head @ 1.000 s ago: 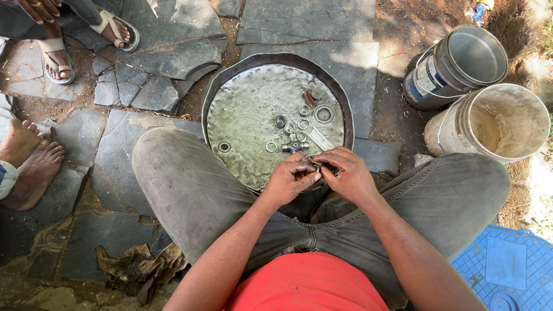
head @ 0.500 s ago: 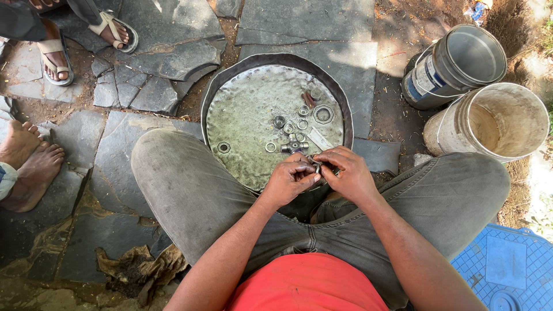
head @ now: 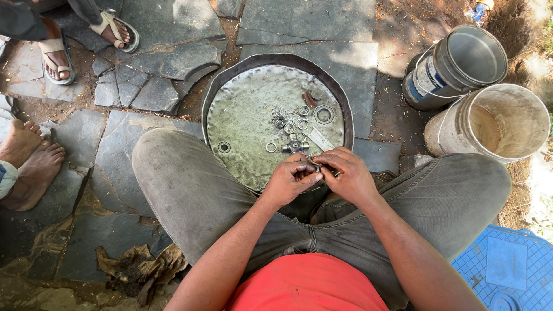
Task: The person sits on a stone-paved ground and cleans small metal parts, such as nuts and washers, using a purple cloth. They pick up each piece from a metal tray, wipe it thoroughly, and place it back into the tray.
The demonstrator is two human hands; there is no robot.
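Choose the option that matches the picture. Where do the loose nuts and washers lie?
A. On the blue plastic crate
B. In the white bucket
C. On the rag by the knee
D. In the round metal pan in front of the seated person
D: the nuts and washers lie scattered in the round metal pan, just beyond the left hand and right hand, which meet over a small part.

The ground is paved with irregular dark stone slabs (head: 299,23), cracked in places, with bare brown earth (head: 397,109) in the gaps and along the right side. Sunlight falls in dappled patches across the stones and dirt. Two buckets lie tipped on the earth at the right: a grey one (head: 455,66) and, just beside it, a pale one (head: 495,124). A blue plastic crate (head: 507,270) sits in the lower right corner. A crumpled dirty rag (head: 141,268) lies on the stones at lower left.
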